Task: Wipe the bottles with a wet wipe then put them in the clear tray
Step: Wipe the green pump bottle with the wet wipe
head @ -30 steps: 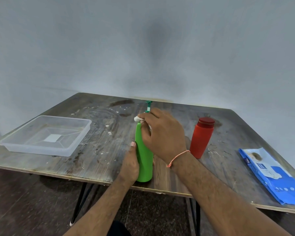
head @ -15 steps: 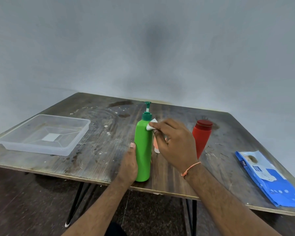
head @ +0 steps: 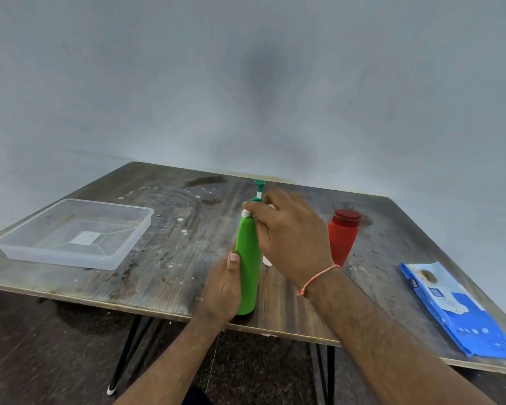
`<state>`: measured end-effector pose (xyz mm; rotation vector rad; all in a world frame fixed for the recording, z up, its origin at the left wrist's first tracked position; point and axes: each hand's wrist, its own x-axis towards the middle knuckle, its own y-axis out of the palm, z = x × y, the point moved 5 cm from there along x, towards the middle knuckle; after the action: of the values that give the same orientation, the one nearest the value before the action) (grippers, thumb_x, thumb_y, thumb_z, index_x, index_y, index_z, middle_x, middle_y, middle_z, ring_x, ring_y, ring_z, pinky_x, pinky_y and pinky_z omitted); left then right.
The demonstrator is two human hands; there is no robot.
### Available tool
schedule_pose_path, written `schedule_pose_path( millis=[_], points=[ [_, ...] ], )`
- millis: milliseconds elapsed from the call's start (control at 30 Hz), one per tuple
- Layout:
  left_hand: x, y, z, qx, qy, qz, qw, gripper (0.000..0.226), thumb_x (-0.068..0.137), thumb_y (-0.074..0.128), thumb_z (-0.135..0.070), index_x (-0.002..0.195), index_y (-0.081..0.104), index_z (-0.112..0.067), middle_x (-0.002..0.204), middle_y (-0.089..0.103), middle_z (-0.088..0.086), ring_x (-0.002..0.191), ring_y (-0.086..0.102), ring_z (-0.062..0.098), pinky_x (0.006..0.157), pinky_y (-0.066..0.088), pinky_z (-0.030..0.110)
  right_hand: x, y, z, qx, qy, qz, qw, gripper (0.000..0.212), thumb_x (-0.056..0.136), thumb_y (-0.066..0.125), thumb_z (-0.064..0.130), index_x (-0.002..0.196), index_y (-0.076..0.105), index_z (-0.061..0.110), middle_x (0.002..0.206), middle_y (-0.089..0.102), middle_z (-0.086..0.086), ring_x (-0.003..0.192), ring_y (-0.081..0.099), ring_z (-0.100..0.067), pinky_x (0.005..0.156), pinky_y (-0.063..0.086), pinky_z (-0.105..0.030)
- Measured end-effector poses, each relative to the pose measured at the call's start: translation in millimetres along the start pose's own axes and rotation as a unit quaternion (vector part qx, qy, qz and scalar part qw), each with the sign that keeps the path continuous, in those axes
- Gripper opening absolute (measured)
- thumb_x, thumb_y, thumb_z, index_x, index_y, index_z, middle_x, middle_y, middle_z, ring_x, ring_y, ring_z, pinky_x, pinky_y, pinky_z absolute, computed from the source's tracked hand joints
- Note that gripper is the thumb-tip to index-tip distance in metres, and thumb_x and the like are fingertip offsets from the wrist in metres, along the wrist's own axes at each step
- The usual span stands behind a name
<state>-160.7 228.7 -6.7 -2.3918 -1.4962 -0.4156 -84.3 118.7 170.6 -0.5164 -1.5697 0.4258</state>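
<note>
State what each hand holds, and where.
Left hand grips the green bottle low on its body; right hand pinches the wet wipe against its shoulder.

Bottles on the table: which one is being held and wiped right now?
The green pump bottle: the left hand grips its lower body while the right hand presses a white wipe at its shoulder. The red bottle stands untouched behind.

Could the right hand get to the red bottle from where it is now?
Probably yes: the red bottle stands uncovered just beside the right hand, but that hand is busy holding the wet wipe.
</note>
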Motion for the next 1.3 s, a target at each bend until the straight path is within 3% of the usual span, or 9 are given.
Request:
schedule_pose_path(
  millis=[100,233,333,467,667,800,1033,1167,1300],
  points=[
    [-1.0,2.0,-5.9,0.020,0.036,0.019,0.999,0.074,0.102,0.016,-0.079,0.102,0.068,-0.025,0.070,0.066,0.014,0.058,0.063,0.038,0.050,0.050,0.057,3.7,0.8,1.6,-0.009,-0.010,-0.003,1.000,0.028,0.093,0.073,0.014,0.117,0.081,0.027,0.098,0.068,0.001,0.087,0.064,-0.027,0.057,0.056,-0.037],
    [-4.8,3.9,-14.4,0.028,0.059,0.036,0.997,0.066,0.103,0.018,-0.077,0.113,0.066,-0.034,0.074,0.067,0.007,0.059,0.063,0.030,0.051,0.050,0.053,12.8,-2.4,-1.4,0.011,0.006,-0.021,1.000,0.021,0.095,0.074,0.015,0.112,0.079,0.027,0.101,0.071,0.004,0.090,0.067,-0.027,0.065,0.059,-0.041],
    [-7.1,1.9,-22.4,0.015,0.071,0.043,0.996,0.068,0.104,0.018,-0.074,0.127,0.065,-0.031,0.080,0.068,-0.010,0.063,0.059,0.009,0.055,0.046,0.034,7.0,-3.0,-4.8,0.024,-0.011,-0.009,1.000,0.021,0.095,0.072,0.015,0.111,0.081,0.025,0.101,0.068,0.003,0.090,0.066,-0.027,0.066,0.059,-0.043],
    [-7.2,4.8,-21.9,0.004,0.078,0.064,0.995,0.068,0.105,0.021,-0.072,0.134,0.064,-0.028,0.080,0.067,0.000,0.063,0.059,0.021,0.053,0.048,0.047,-5.1,-9.0,-7.7,0.023,-0.026,0.005,0.999,0.026,0.092,0.075,0.009,0.115,0.080,0.021,0.109,0.066,0.000,0.096,0.065,-0.027,0.072,0.059,-0.038],
    [-6.8,2.9,-17.0,0.000,0.057,0.057,0.997,0.061,0.107,0.021,-0.062,0.137,0.061,-0.026,0.083,0.067,-0.001,0.066,0.061,0.022,0.055,0.049,0.047,-24.7,-7.5,-17.2,0.066,0.000,0.009,0.998,0.029,0.092,0.077,0.009,0.119,0.079,0.020,0.112,0.068,0.003,0.101,0.064,-0.018,0.086,0.045,-0.019],
    [-6.9,3.4,-18.7,0.002,0.059,0.062,0.996,0.066,0.106,0.021,-0.065,0.141,0.060,-0.025,0.090,0.070,0.003,0.074,0.065,0.030,0.063,0.053,0.059,-24.3,-3.8,-17.0,0.122,0.038,0.014,0.992,0.027,0.093,0.077,0.009,0.118,0.080,0.020,0.111,0.068,0.006,0.101,0.064,-0.013,0.086,0.053,-0.025],
    [-8.2,4.9,-28.0,0.009,0.096,0.067,0.993,0.077,0.104,0.018,-0.074,0.137,0.059,-0.018,0.105,0.072,-0.009,0.094,0.071,0.013,0.074,0.054,0.034,-31.2,-0.8,17.5,0.021,-0.069,0.054,0.996,0.025,0.093,0.068,0.017,0.115,0.079,0.020,0.117,0.063,0.002,0.102,0.059,-0.020,0.073,0.053,-0.029],
    [-9.6,3.2,-31.2,0.023,0.109,0.048,0.993,0.066,0.108,0.019,-0.069,0.127,0.060,-0.021,0.107,0.072,-0.010,0.097,0.072,0.016,0.076,0.057,0.038,-56.7,12.7,25.8,-0.021,-0.109,0.090,0.990,0.017,0.098,0.064,0.024,0.108,0.077,0.023,0.118,0.063,0.004,0.104,0.056,-0.020,0.077,0.055,-0.034],
    [-11.9,3.7,-36.3,0.034,0.118,0.070,0.990,0.070,0.106,0.024,-0.068,0.148,0.049,-0.018,0.122,0.069,-0.012,0.109,0.071,0.013,0.083,0.057,0.032,-60.3,7.0,14.7,-0.016,-0.086,0.045,0.995,0.024,0.099,0.066,0.021,0.120,0.078,0.021,0.118,0.065,0.002,0.100,0.062,-0.023,0.076,0.056,-0.035]
  ],
)
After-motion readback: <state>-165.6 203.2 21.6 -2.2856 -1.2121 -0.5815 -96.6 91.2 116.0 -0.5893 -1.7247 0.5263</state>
